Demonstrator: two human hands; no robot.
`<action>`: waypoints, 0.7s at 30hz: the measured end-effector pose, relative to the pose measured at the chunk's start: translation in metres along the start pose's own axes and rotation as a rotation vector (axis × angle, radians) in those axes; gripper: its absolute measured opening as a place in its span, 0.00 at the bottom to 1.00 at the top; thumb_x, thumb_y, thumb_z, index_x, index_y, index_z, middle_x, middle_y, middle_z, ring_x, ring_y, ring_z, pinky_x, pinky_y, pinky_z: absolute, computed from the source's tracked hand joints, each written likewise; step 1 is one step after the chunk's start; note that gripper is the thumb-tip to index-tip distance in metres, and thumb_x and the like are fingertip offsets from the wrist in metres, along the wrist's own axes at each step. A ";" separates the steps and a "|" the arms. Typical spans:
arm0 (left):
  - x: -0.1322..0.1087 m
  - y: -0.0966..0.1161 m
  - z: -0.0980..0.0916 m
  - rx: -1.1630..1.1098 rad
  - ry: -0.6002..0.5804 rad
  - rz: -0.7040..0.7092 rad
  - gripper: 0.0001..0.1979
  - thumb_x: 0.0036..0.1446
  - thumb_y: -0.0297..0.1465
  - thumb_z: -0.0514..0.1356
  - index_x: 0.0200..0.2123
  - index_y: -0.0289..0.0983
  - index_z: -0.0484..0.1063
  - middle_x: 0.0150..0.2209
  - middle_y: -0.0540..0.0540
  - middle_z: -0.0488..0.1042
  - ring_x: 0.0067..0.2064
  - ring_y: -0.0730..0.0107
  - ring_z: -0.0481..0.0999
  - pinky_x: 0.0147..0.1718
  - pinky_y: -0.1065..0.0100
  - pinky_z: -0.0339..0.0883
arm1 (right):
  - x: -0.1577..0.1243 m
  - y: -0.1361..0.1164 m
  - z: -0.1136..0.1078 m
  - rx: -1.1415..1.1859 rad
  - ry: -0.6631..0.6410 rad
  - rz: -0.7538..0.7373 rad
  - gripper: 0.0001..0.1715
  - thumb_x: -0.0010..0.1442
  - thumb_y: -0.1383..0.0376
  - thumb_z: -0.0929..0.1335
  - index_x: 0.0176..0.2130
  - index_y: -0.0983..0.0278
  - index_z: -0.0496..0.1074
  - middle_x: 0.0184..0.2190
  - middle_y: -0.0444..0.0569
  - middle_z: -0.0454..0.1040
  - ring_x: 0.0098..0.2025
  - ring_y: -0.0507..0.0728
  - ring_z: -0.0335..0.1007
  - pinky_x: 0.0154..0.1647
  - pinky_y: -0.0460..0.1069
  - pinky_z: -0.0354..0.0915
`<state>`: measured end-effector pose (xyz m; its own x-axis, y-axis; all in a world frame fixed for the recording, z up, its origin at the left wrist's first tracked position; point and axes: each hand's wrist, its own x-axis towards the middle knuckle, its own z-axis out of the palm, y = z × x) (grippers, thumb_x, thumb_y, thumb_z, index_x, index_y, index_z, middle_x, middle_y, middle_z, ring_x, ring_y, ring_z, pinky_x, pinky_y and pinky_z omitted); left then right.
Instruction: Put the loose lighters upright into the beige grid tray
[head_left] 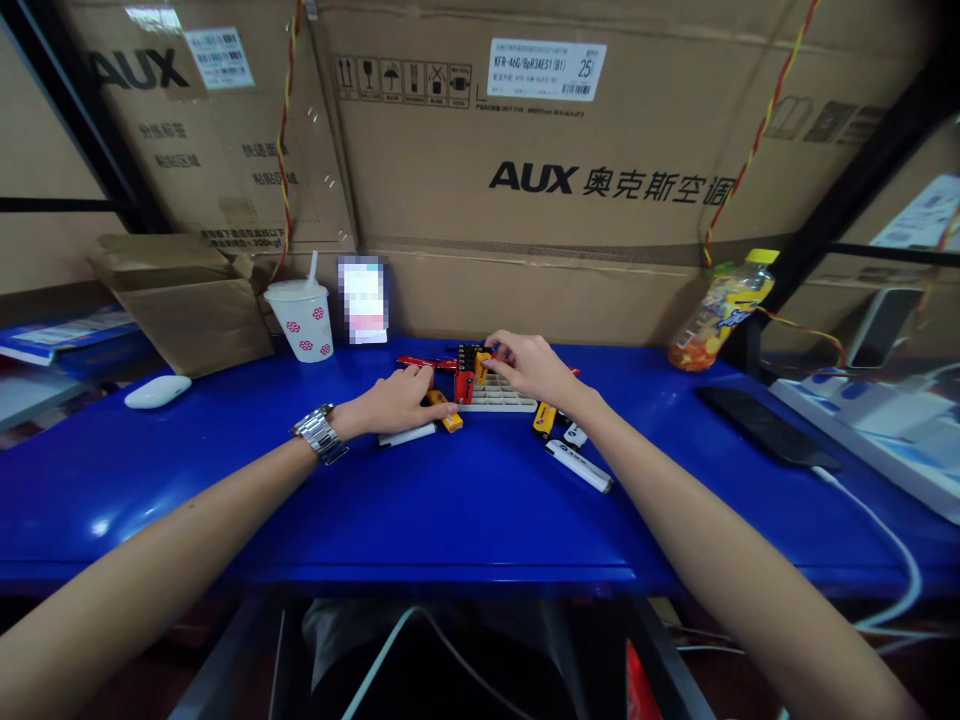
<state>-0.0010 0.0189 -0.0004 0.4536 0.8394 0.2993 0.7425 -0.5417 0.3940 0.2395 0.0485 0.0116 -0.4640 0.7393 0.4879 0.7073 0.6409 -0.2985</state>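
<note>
A white grid tray lies on the blue table, with a row of red lighters with black tops standing in its left end. My right hand pinches a yellow lighter upright beside that row. Left of the tray, my left hand has its thumb and fingers closed about another yellow lighter, which lies on the table. Under the left hand's near side lies a white lighter. Red lighters lie behind it, partly hidden. Near the right wrist are a yellow lighter and a white lighter.
A patterned cup with a straw, a lit phone and an open paper bag stand at the back left. A white case lies left. At right are a drink bottle and a cabled black phone. Cardboard boxes rise behind.
</note>
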 end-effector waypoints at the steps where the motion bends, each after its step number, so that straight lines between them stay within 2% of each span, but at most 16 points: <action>1: 0.001 0.000 0.000 -0.028 0.020 0.008 0.21 0.49 0.51 0.62 0.29 0.39 0.64 0.30 0.42 0.69 0.31 0.62 0.67 0.28 0.66 0.57 | 0.000 -0.001 0.001 0.022 0.001 0.014 0.12 0.61 0.61 0.65 0.45 0.63 0.68 0.31 0.49 0.76 0.31 0.55 0.68 0.34 0.49 0.58; 5: 0.002 0.003 -0.003 -0.098 0.038 0.015 0.18 0.52 0.43 0.62 0.38 0.39 0.62 0.27 0.47 0.69 0.29 0.64 0.69 0.27 0.67 0.56 | 0.000 -0.001 -0.003 0.128 0.048 0.054 0.17 0.60 0.60 0.65 0.48 0.63 0.63 0.29 0.47 0.75 0.28 0.54 0.67 0.33 0.49 0.59; 8: 0.002 0.006 -0.004 -0.177 0.068 -0.013 0.17 0.52 0.35 0.60 0.44 0.38 0.60 0.25 0.50 0.69 0.25 0.67 0.68 0.26 0.68 0.55 | 0.000 0.004 -0.017 0.050 0.009 0.115 0.11 0.55 0.62 0.67 0.40 0.63 0.67 0.27 0.46 0.74 0.27 0.53 0.66 0.31 0.49 0.58; 10: 0.003 0.007 -0.005 -0.201 0.113 -0.010 0.18 0.51 0.31 0.60 0.45 0.38 0.60 0.26 0.49 0.70 0.26 0.68 0.69 0.27 0.68 0.56 | 0.000 0.007 -0.029 -0.068 -0.186 0.194 0.07 0.49 0.63 0.69 0.30 0.63 0.69 0.23 0.46 0.73 0.25 0.53 0.65 0.28 0.49 0.56; 11: 0.004 0.007 -0.005 -0.183 0.132 -0.002 0.17 0.50 0.31 0.60 0.44 0.38 0.62 0.27 0.49 0.71 0.26 0.68 0.69 0.28 0.68 0.57 | -0.001 0.008 -0.035 -0.132 -0.307 0.254 0.08 0.48 0.61 0.70 0.26 0.63 0.69 0.21 0.46 0.71 0.24 0.53 0.65 0.26 0.49 0.55; 14: 0.006 0.006 -0.006 -0.043 0.164 0.038 0.06 0.52 0.32 0.59 0.31 0.39 0.63 0.27 0.48 0.68 0.28 0.68 0.66 0.29 0.66 0.57 | -0.005 0.003 -0.050 -0.249 -0.598 0.464 0.14 0.46 0.56 0.71 0.22 0.64 0.69 0.17 0.47 0.69 0.20 0.54 0.64 0.22 0.50 0.55; 15: 0.007 0.006 -0.006 0.000 0.177 0.054 0.07 0.53 0.32 0.58 0.27 0.39 0.61 0.27 0.47 0.67 0.28 0.68 0.65 0.30 0.66 0.57 | -0.007 0.001 -0.053 -0.248 -0.664 0.515 0.15 0.46 0.55 0.71 0.22 0.63 0.69 0.17 0.47 0.69 0.18 0.54 0.64 0.21 0.50 0.55; 18: 0.007 0.006 -0.006 -0.005 0.222 0.056 0.10 0.57 0.32 0.56 0.25 0.40 0.58 0.27 0.47 0.66 0.28 0.68 0.65 0.30 0.66 0.57 | -0.011 -0.001 -0.058 -0.202 -0.772 0.560 0.12 0.45 0.58 0.72 0.22 0.62 0.68 0.17 0.47 0.69 0.17 0.53 0.63 0.18 0.49 0.55; 21: 0.006 0.006 -0.003 -0.228 0.202 -0.048 0.08 0.60 0.32 0.54 0.30 0.40 0.58 0.27 0.47 0.68 0.27 0.69 0.68 0.28 0.67 0.60 | -0.012 0.009 -0.054 -0.232 -0.793 0.452 0.11 0.39 0.67 0.73 0.23 0.61 0.67 0.18 0.43 0.68 0.17 0.51 0.60 0.17 0.48 0.52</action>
<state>0.0048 0.0206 0.0067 0.2970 0.8510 0.4331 0.6202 -0.5168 0.5901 0.2801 0.0337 0.0476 -0.2868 0.8877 -0.3602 0.9580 0.2647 -0.1103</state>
